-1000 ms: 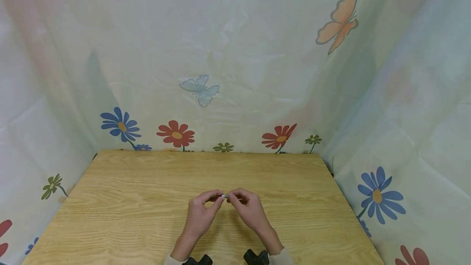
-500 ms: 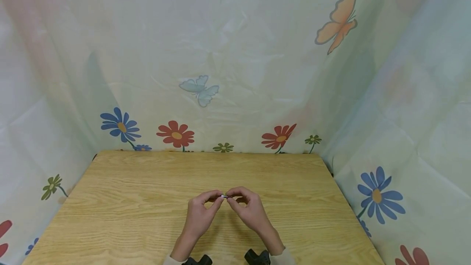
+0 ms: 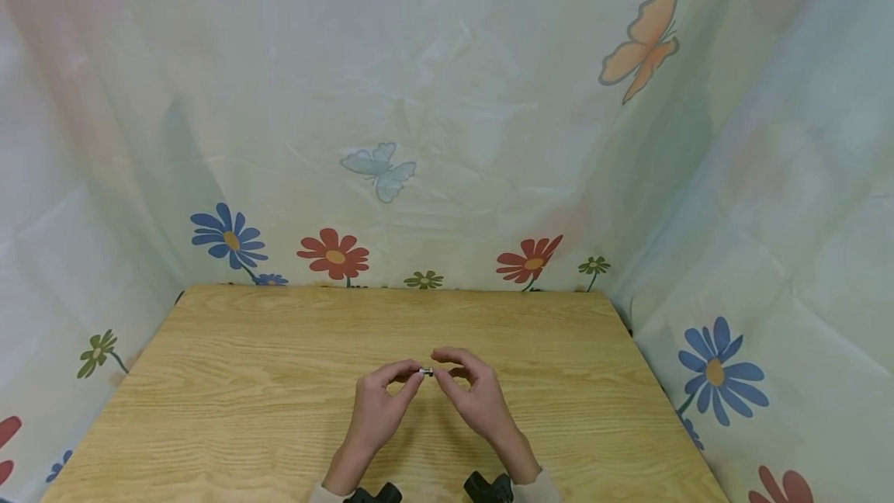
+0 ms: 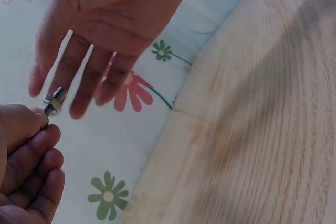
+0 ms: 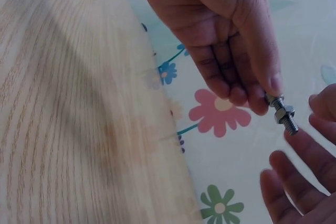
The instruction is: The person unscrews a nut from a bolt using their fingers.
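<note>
Bolt and nut, silver-grey. Counter, tan wood grain. Backdrop, pale, with red, blue, green flowers, orange butterfly.

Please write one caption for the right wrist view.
Left hand pinches a bolt with a nut partway along; right hand nearby.
</note>
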Demonstrator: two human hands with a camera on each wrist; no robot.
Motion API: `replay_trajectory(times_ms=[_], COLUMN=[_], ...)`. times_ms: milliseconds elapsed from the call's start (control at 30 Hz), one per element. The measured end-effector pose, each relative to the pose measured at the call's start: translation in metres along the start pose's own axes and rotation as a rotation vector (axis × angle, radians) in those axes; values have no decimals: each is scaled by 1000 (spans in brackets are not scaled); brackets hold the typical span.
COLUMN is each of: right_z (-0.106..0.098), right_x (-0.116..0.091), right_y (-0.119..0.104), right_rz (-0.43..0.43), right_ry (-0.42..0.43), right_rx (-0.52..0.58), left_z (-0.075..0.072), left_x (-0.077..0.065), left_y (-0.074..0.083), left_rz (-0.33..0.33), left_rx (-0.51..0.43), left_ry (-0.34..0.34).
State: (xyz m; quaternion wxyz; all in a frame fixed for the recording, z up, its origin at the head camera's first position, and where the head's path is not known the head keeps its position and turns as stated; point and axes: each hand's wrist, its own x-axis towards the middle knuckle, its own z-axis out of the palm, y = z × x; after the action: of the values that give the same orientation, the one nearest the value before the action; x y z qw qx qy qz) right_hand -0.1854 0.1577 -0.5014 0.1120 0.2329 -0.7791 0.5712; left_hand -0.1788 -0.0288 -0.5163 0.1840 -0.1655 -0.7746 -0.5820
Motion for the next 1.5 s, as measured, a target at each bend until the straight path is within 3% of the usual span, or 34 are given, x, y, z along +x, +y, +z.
replay_trajectory(times_ms=[300, 467, 1500], right_z=[2, 2, -1], right_x=[-1, -1, -1], right_y=[2, 2, -1], right_rz=[238, 296, 216], right_ry=[-32, -22, -37], right_rx=[-34, -31, -78], left_z=[0, 0, 0], left_x=[2, 2, 0], left_y=[0, 0, 0], left_rz=[35, 15, 39], left_rx=[-2, -11, 3], left_ry=[11, 0, -13])
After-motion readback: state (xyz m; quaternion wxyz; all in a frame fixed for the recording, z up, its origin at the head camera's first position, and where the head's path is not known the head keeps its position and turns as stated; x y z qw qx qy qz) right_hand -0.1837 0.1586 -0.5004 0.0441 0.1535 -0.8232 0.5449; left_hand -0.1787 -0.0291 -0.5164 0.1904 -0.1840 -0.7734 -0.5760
